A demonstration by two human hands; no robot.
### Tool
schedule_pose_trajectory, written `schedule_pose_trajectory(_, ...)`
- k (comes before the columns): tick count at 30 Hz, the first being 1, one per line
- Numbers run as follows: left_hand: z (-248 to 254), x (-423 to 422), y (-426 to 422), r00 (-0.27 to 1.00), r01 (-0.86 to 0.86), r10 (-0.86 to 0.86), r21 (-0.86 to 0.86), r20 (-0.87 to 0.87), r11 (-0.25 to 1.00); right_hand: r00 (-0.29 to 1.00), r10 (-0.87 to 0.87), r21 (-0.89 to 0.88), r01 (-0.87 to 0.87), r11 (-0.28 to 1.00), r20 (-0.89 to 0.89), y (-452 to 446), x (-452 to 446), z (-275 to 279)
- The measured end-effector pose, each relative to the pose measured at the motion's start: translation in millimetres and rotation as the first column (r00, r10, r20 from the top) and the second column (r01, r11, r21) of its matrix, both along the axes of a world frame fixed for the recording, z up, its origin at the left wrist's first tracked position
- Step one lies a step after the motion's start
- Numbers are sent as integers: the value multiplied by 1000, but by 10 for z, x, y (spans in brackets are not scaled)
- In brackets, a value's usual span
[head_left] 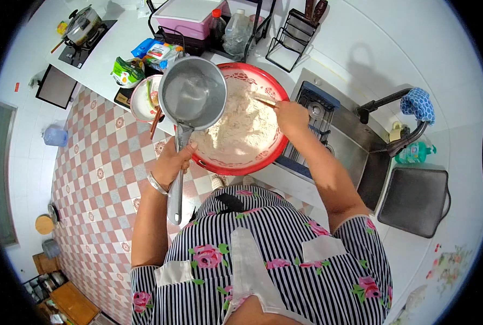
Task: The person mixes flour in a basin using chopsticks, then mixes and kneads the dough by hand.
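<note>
Flour (240, 132) sits in the red-rimmed basin (228, 171), 12 o'clock. Right hand (292, 118), basin's 3 o'clock, grips chopsticks (267, 103); left hand (172, 163) clamped on saucepan (167, 89) handle, pan toward 10. I'd call it wetting-and-stirring; next move calls for steady left wrist.

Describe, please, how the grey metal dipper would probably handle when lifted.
The dipper is probably stiff, since its bowl and handle look like metal. It may feel bowl-heavy, as the wide bowl sits at the handle's far end. What seems to be water inside could slosh over the open top.
</note>
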State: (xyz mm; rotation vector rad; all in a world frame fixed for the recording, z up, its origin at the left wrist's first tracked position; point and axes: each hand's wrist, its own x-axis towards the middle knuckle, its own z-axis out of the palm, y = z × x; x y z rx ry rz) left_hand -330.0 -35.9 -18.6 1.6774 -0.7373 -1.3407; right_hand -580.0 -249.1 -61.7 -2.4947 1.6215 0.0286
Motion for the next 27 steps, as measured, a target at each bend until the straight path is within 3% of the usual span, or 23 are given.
schedule_pose_trajectory(3,13,29,15,999,-30,30,11,-42,999,992,123,-24,-123,992,-18,139,25,-368)
schedule_pose_trajectory(4,14,37,28,997,-35,35,5,-66,999,986,160,91,-155,984,-49,214,23,-256)
schedule_pose_trajectory(8,-15,133,53,992,-11,14,28,-127,1000,956,291,153,-293,944,37,533,-26,48)
schedule_pose_trajectory(12,58,124,73,992,-30,33,28,-118,999,965,240,90,-230,969,-108,329,66,-414)
schedule_pose_trajectory(15,103,109,106,990,-51,56,38,-133,998,987,157,-32,-158,987,-46,123,-27,-212)
schedule_pose_trajectory(16,77,136,117,989,-52,57,41,-135,998,994,110,4,-110,994,-13,110,-22,-26)
schedule_pose_trajectory(20,81,127,135,987,-63,66,22,-145,998,999,33,-27,-34,999,-41,27,92,-247)
schedule_pose_trajectory(21,91,122,131,986,-64,67,26,-153,998,991,82,-61,-89,994,-103,98,134,-400)
schedule_pose_trajectory(23,107,111,141,983,-68,74,40,-168,997,972,213,77,-205,976,-103,327,190,-241)
schedule_pose_trajectory(26,102,128,144,982,-53,55,15,-179,998,959,275,137,-281,950,64,620,101,136)
schedule_pose_trajectory(27,98,122,141,982,-50,53,19,-179,999,953,298,150,-302,942,48,683,92,128)
